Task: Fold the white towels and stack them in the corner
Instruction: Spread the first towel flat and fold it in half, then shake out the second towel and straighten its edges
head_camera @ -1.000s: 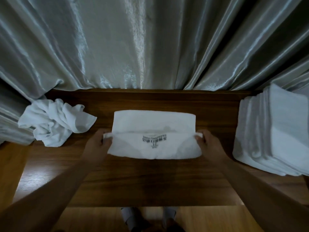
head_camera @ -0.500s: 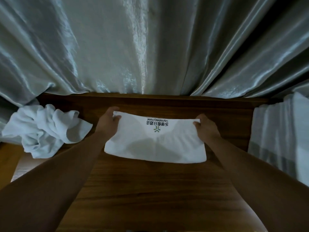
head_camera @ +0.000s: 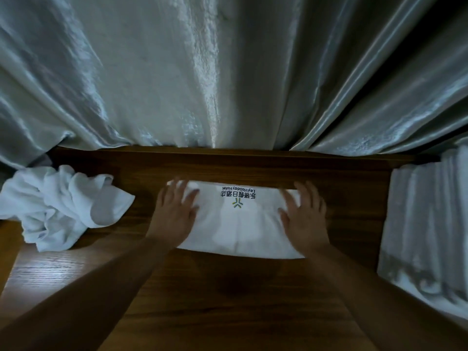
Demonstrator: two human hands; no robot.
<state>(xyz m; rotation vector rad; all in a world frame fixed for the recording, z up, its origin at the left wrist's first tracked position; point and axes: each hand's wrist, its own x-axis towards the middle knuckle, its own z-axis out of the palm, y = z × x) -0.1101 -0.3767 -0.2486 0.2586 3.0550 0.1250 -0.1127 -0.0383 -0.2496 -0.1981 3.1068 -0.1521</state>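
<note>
1. Wooden table (head_camera: 228, 287) stands against a grey curtain (head_camera: 228, 72); work on the bare wood in front of you.
2. Locate the towel (head_camera: 238, 229). It lies folded in a wide band at the table's middle, near the back edge, with the logo (head_camera: 238, 198) facing up along its far edge.
3. Note the grip. Your left hand (head_camera: 174, 214) rests flat on the towel's left end and your right hand (head_camera: 306, 219) rests flat on its right end. Fingers are spread and straight; neither hand grasps anything.
4. Judge the step in hand as smoothing the fold. Press with the whole palm, not the fingertips, and stroke outward from the middle toward each end so that ridges leave at the sides.
5. Check that the layers' edges line up before you fold again. A skewed band is likely to give a lopsided packet.
6. Apply even pressure on both sides. Uneven pressure is likely to drag the towel across the smooth wood.
7. Note the stack (head_camera: 425, 224) of folded towels at the right edge, well apart from your right hand. The finished packet probably goes there.
8. Note the crumpled towel (head_camera: 58, 206) at the left, near your left hand but not touching it. It appears unfolded and is the likely next piece.
</note>
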